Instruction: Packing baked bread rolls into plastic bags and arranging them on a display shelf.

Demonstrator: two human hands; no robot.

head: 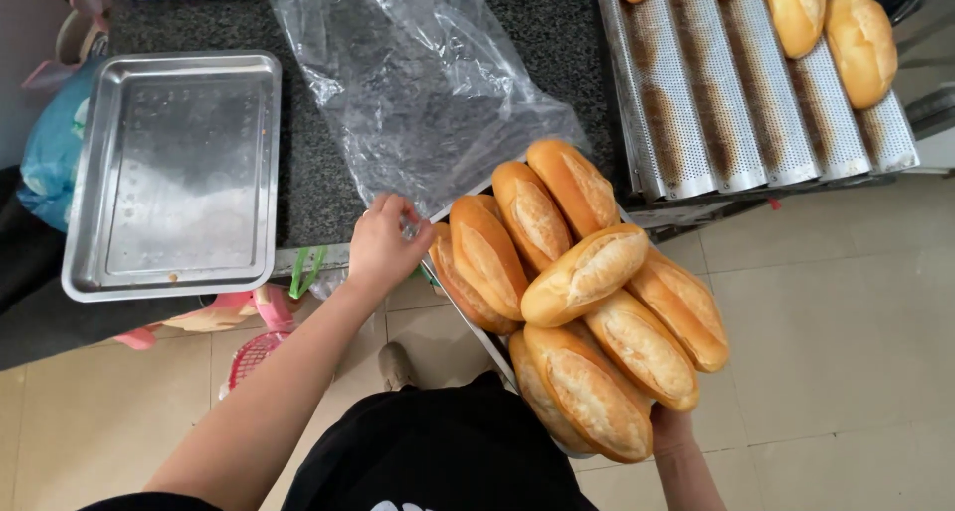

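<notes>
A metal tray (pixel 485 344) piled with several golden bread rolls (pixel 585 275) is held out over the floor at the counter's front edge. My left hand (pixel 386 242) grips the tray's far corner, right by the edge of a clear plastic bag (pixel 418 83) spread on the dark counter. My right hand (pixel 671 429) supports the tray from below at its near end, mostly hidden under the rolls.
An empty steel tray (pixel 174 173) lies on the counter (pixel 318 173) at the left. A perforated baking rack (pixel 736 83) with a few rolls (pixel 860 48) sits at the back right. A pink basket (pixel 254 357) stands on the tiled floor below.
</notes>
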